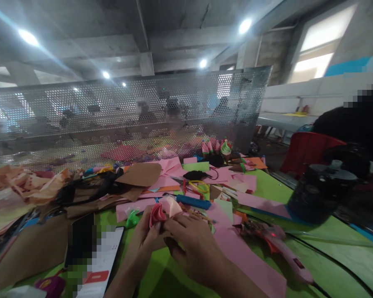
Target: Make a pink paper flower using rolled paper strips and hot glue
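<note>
A folded, curled pink paper piece (157,214) is pinched between the thumb and fingers of my left hand (144,232). My right hand (192,242) is beside it, fingers bent in and close to the same piece. A pale pink crumpled piece (171,206) shows just behind the right fingertips; I cannot tell whether it is joined to the pink one. What the right fingers grip, if anything, is hidden. Some brown paper (161,241) shows beneath the hands. Close to the left hand lies a small shiny green piece (132,218).
A pink glue gun (290,256) with a red light and cord lies at right. Pink paper sheets (248,260), a blue tube-like object (193,202), scissors (184,187) and a phone (107,256) surround the hands. A black canister (320,194) stands right, before a perforated metal screen (127,120).
</note>
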`<state>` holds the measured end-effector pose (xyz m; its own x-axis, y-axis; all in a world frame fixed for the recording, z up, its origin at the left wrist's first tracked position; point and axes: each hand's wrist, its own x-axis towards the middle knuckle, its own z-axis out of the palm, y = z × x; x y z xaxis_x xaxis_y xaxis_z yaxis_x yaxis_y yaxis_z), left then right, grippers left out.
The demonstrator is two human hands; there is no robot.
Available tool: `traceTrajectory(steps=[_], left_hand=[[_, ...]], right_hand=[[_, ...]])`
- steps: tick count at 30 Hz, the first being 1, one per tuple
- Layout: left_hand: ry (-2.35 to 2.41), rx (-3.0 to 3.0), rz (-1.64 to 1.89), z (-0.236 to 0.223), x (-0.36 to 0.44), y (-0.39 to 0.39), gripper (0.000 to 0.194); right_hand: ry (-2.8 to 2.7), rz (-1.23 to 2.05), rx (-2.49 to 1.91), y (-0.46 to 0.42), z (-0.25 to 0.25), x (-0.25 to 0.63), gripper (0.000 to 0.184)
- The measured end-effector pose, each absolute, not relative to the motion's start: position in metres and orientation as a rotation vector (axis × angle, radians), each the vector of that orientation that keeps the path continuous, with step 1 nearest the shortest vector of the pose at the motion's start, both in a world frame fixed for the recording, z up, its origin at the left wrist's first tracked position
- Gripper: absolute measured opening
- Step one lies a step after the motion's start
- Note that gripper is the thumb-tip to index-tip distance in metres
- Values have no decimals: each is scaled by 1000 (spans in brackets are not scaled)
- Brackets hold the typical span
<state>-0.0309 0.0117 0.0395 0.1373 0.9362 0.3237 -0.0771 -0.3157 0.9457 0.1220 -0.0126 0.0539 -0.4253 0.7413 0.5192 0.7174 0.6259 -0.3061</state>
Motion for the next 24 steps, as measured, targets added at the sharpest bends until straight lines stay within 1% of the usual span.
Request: traceTrajectory(steps=[9, 16, 24], left_hand=[[889, 1437, 1342, 39, -30, 12, 25], [917, 1535, 1366, 35, -31, 15, 25], [941, 1502, 1362, 35, -31, 14, 27]], right_hand=[[-2196, 72, -1120, -12, 53, 122, 23], [-2313, -25, -1227, -13, 57, 121, 17], [-2346, 42, -1255, -12, 53, 122, 22]])
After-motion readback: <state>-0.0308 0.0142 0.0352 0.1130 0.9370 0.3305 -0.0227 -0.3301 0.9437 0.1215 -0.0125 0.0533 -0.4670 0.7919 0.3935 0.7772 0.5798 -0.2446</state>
